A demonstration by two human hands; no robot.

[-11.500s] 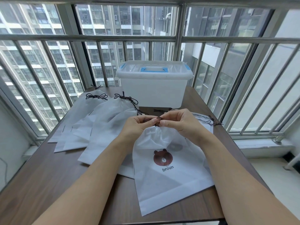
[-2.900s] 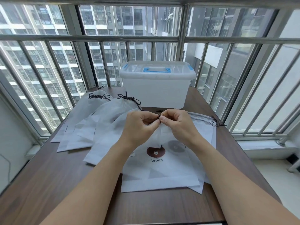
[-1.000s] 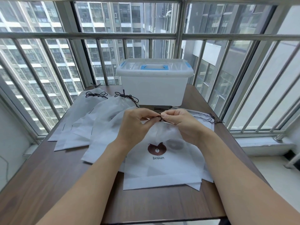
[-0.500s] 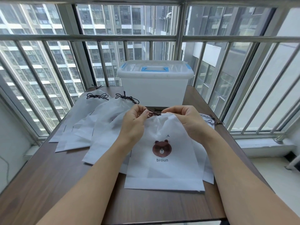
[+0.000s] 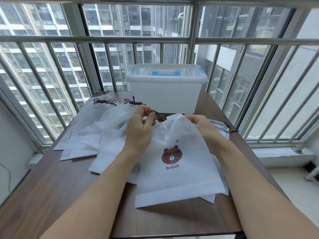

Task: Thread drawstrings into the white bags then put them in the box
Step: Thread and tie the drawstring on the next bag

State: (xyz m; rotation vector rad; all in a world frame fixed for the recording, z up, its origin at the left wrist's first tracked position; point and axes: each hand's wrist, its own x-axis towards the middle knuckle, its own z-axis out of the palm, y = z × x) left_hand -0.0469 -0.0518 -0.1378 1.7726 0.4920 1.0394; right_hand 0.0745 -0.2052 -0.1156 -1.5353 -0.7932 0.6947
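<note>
Lying flat on the dark wooden table [image 5: 51, 195], thin limp white bear-print fabric bag [image 5: 174, 163], best held at its gathered top hem: left hand [image 5: 139, 130] pinching the dark brown drawstring [image 5: 159, 117], right hand [image 5: 201, 123] gripping the hem.

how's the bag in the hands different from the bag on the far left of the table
The bag in the hands shows a brown bear print with the word "broun"; the far-left bag shows plain white. The held bag's top is gripped by the left hand and right hand, which lift its neck; the far-left bag lies flat, untouched, partly under its neighbours. Its cord lies bunched at the neck, while the held bag's cord is pinched by the left hand. Both are white drawstring bags with dark cords.
</note>
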